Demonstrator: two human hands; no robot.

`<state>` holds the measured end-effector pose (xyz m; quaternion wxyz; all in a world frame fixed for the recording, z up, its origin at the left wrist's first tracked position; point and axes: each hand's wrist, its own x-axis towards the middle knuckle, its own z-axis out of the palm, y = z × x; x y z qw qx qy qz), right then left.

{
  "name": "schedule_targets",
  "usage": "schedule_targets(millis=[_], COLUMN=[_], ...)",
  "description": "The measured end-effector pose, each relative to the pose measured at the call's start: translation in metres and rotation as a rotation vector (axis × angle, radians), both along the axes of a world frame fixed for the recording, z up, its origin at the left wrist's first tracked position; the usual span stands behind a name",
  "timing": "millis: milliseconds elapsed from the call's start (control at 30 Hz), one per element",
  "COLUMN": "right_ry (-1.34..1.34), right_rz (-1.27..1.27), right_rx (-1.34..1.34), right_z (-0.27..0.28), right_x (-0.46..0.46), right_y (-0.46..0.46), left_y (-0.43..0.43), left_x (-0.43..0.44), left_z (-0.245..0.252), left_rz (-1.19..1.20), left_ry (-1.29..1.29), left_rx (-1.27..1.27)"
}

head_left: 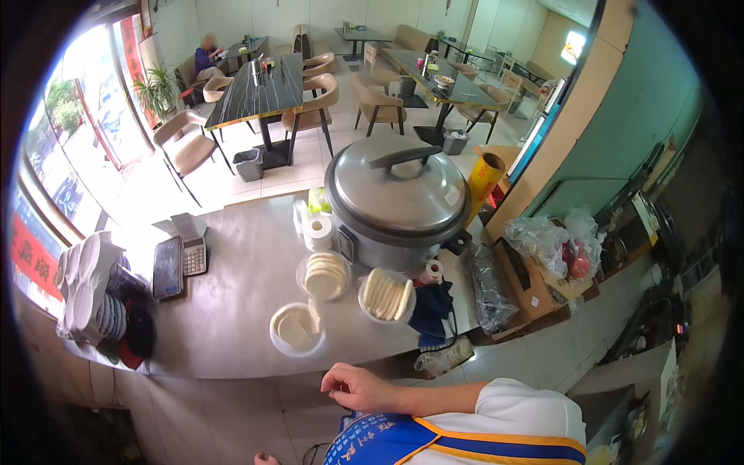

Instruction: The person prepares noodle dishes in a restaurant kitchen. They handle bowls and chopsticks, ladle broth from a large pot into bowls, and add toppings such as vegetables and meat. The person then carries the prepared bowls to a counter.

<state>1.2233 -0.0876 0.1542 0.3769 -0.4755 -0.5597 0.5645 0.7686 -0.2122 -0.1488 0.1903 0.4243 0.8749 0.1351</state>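
Note:
My right hand (360, 386) hovers at the near edge of the metal counter (221, 331), its fingers curled and nothing visible in it. Only the fingertips of my left hand (266, 459) show at the bottom rim; the rest is cut off. On the counter stand a white bowl of flat, pale dough rounds (296, 330), a second bowl with stacked round flatbreads (325, 276) behind it, and a third with flatbreads on edge (385, 295) to the right. A large lidded metal rice cooker (398, 197) stands behind them, with a paper roll (318, 233) at its left.
Stacked cups (87, 279), a tablet-like device (167, 267) and a calculator (195, 256) are on the left. A dark cloth (431, 314), a plastic-wrapped bundle (491, 288) and a cardboard box (523, 273) lie right. Beyond are dining tables (261, 87), chairs and a seated person (208, 58).

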Motion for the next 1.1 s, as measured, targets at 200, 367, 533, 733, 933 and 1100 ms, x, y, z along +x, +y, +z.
schedule_targets(millis=[200, 367, 533, 733, 933, 1100], right_ry=[-0.307, -0.253, -0.222, -0.304, -0.419, -0.673], right_rz=[0.06, 0.043, -0.085, -0.252, -0.565, -0.815], right_rx=[0.312, 0.293, 0.175, 0.054, 0.055, 0.321], right_z=[-0.058, -0.08, -0.073, -0.069, -0.049, 0.024], right_x=[-0.041, -0.06, -0.068, -0.099, -0.154, -0.098], right_y=[0.113, 0.162, 0.191, 0.219, 0.284, 0.387], left_y=[0.172, 0.256, 0.34, 0.426, 0.482, 0.508], left_x=[0.012, 0.018, -0.002, -0.037, -0.072, -0.115], left_z=[0.059, 0.118, 0.105, 0.068, 0.068, 0.087], left_rz=[-0.306, -0.43, -0.686, -0.992, -1.004, -1.125], left_ry=[0.071, 0.033, 0.181, 0.362, 0.151, -0.088], left_rx=[0.118, 0.122, 0.222, 0.144, 0.248, 0.15])
